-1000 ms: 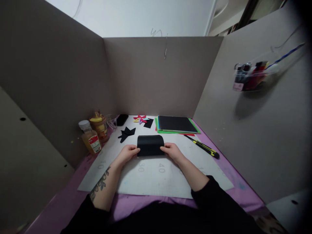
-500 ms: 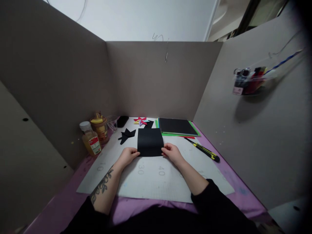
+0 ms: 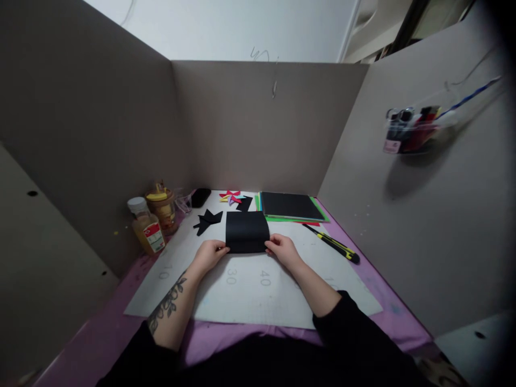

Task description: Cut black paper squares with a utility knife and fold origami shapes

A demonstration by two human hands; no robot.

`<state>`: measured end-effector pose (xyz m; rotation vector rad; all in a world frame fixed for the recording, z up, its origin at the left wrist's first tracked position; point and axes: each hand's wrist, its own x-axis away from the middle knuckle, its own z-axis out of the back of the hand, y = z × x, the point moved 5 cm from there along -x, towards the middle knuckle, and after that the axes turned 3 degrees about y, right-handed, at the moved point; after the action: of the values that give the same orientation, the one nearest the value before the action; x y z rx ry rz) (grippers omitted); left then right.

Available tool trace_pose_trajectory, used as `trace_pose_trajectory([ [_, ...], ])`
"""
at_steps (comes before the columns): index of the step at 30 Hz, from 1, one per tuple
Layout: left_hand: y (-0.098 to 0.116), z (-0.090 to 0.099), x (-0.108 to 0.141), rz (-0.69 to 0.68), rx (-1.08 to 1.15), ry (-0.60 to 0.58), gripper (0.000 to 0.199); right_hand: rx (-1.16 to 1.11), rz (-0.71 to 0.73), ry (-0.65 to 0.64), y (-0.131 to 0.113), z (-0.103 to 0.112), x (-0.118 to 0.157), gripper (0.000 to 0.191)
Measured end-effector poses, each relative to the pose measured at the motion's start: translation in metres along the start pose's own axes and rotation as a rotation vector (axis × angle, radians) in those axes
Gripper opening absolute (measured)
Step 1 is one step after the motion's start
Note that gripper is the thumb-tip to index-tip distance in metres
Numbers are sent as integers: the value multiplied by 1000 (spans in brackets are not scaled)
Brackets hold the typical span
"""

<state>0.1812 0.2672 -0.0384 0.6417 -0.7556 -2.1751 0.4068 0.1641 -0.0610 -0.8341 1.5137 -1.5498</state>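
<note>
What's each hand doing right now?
Left hand: closed, pinching the near left corner of the black sheet.
Right hand: closed, pinching the same sheet near its near right corner.

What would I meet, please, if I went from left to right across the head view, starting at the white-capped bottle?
White-capped bottle, left hand, black sheet, right hand, black-and-yellow cutter, clear container on the right wall.
</note>
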Motion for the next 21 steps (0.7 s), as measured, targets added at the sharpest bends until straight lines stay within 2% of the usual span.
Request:
trace_pose_trajectory([
  [5,1,1,1,48,51,-18,34,16,6,-20,0,0,1,24],
  [8,5,3,3,99,186,-14,33,14,-12,-16,-3,2,2,22],
  [11,3,2,5,239,403,-32,32,-6,-99,-66,-4,1,3,22],
  [14,2,-4,7,347,581,-107,33,-49,-224,-126,-2,-1,4,23],
  [21,5,-7,9,407,741,-172,37,-99,-266,-164,-1,-1,5,26],
])
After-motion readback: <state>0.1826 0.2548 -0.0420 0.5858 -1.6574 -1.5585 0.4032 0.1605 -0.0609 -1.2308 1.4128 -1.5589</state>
